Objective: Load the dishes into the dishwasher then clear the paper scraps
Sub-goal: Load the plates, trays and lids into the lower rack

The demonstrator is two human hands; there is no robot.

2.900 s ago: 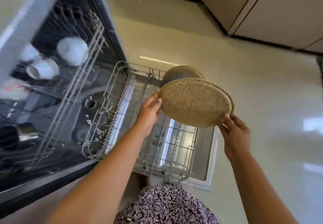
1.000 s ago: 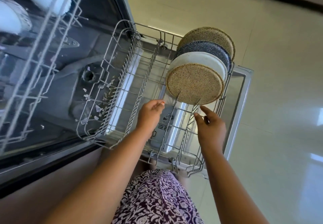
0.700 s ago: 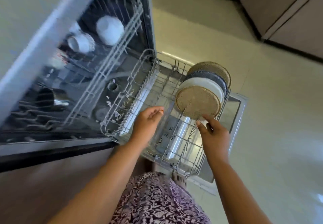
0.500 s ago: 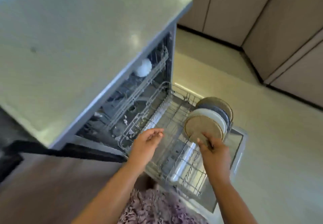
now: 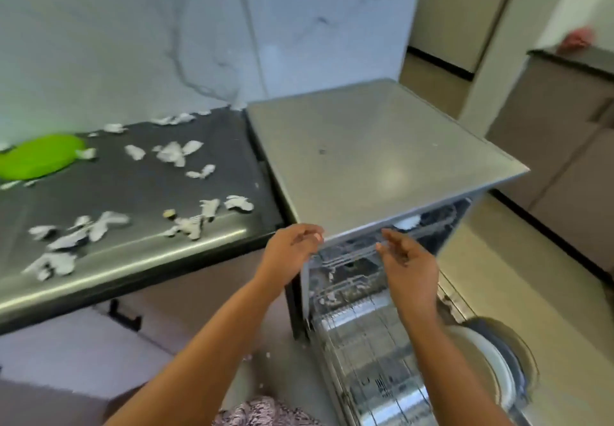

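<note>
Head view: the dishwasher (image 5: 365,153) stood open against the right end of the dark bench (image 5: 149,199). Its lower rack (image 5: 362,342) was drawn out over the dropped door (image 5: 398,402), and the plates (image 5: 491,359) stood on edge along the rack's right side, a white one among darker ones. A white cup (image 5: 407,223), blurred, sat in the upper rack (image 5: 358,253) toward its right end. Dark marks on the door's inner panel were too blurred to read.

My left hand (image 5: 292,253) hung at the front left corner of the dishwasher's grey top, fingers loosely curled and holding nothing. My right hand (image 5: 408,266) was raised near it in front of the upper rack, palm turned leftward, fingers relaxed and empty.

The paper scraps (image 5: 172,155) lay scattered over the bench from front edge to back edge, one touching a green disc (image 5: 40,156) at the left edge. A few bits (image 5: 247,357) lay on the pale floor (image 5: 531,292) by the dishwasher's base. A veined marble wall (image 5: 133,43) rose behind the bench, with beige cabinets (image 5: 458,10) beyond.
</note>
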